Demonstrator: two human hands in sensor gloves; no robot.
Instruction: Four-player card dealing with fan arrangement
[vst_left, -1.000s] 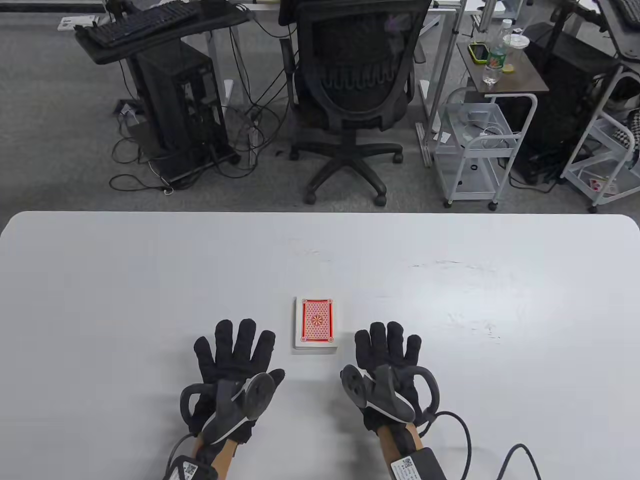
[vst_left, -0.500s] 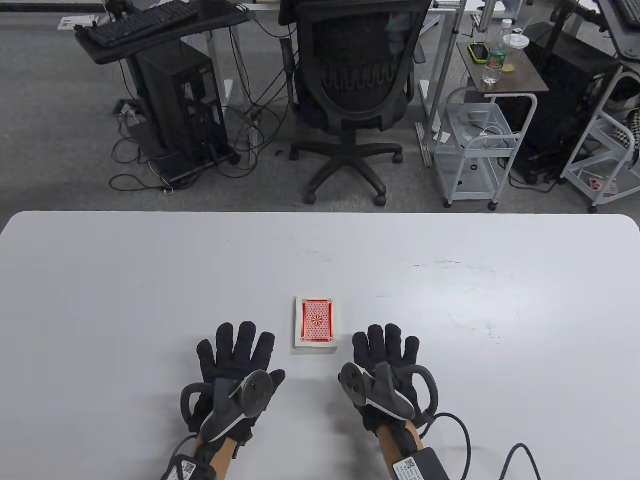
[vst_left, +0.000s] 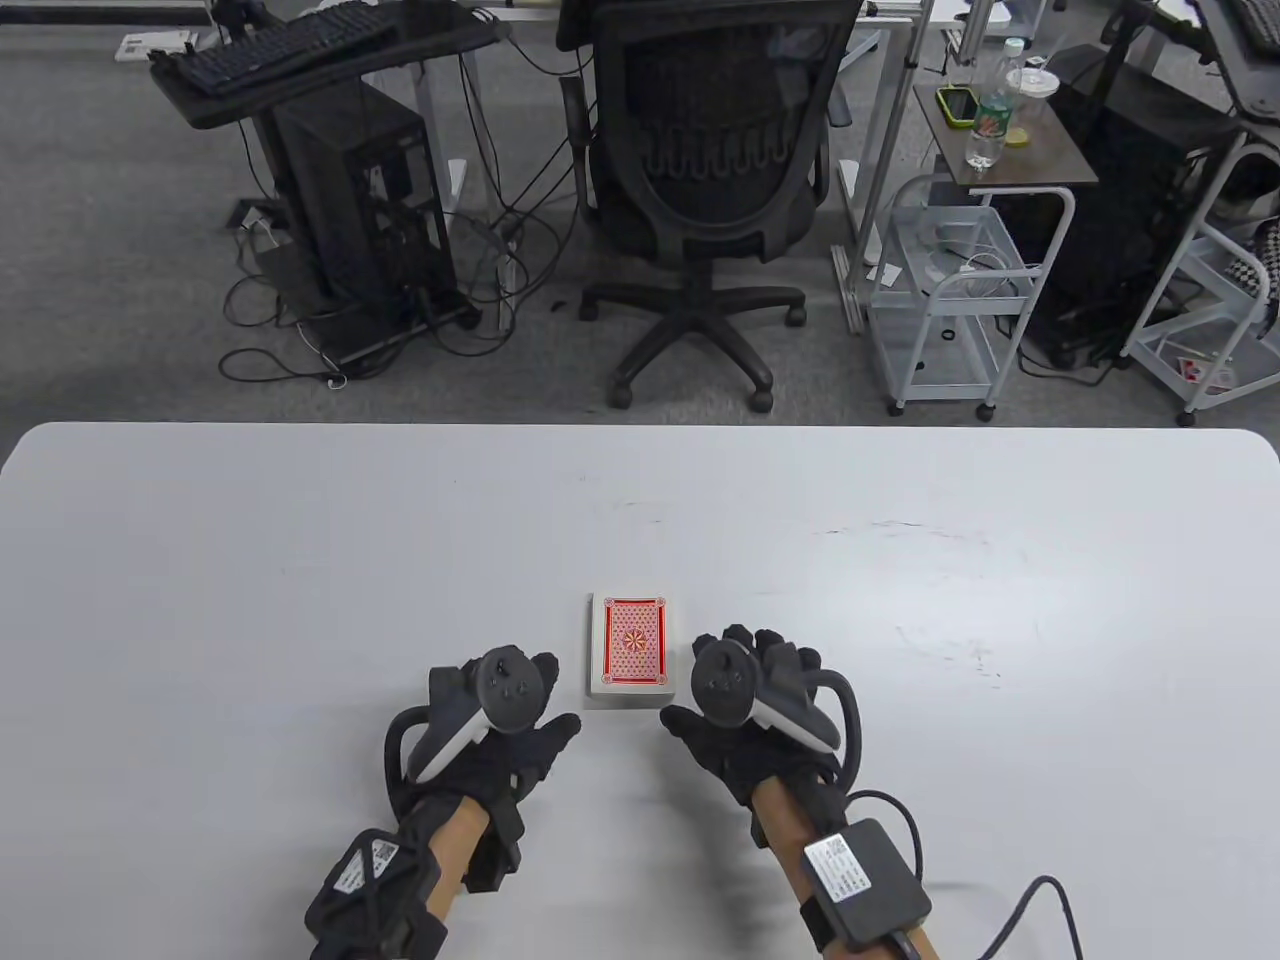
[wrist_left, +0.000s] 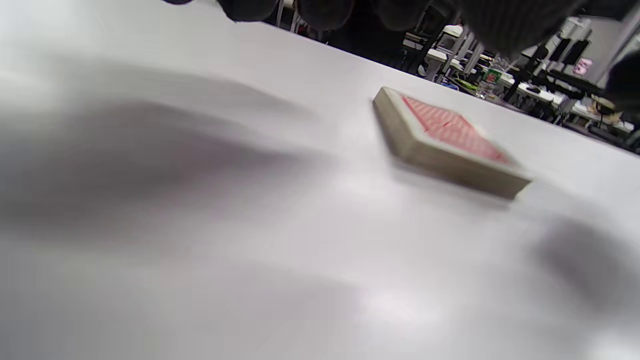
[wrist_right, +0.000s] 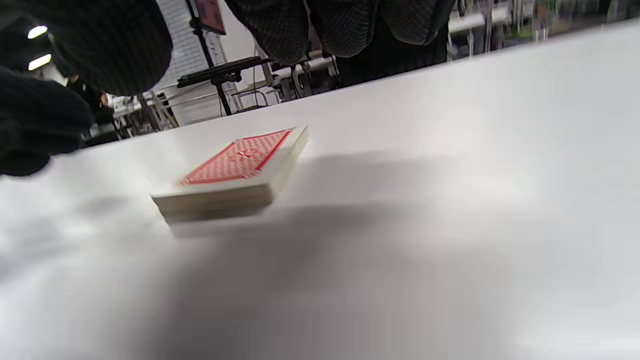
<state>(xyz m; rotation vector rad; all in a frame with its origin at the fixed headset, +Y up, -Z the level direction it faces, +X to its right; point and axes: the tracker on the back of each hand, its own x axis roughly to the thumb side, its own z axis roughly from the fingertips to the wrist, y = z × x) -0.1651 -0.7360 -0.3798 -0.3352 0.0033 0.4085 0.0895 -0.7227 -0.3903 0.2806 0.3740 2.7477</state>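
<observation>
A deck of cards (vst_left: 632, 650) with red patterned backs lies face down in one squared stack on the white table (vst_left: 300, 560), near its front middle. My left hand (vst_left: 540, 700) hovers just left of the deck's near end and holds nothing. My right hand (vst_left: 715, 690) hovers just right of the deck and holds nothing. The trackers hide most of the fingers in the table view. The left wrist view shows the deck (wrist_left: 445, 137) to the right with fingertips (wrist_left: 320, 7) above. The right wrist view shows the deck (wrist_right: 235, 170) below the hanging fingers (wrist_right: 345, 25), apart from them.
A cable (vst_left: 1040, 900) runs from my right wrist over the table's front right. Beyond the far edge stand an office chair (vst_left: 715, 180), a desk with a computer tower (vst_left: 360, 220) and a white cart (vst_left: 950, 290).
Both hands lay flat on the table with fingers spread beside the deck. They have lifted, tipped forward and moved inward and closer to the deck's sides. The deck has not moved.
</observation>
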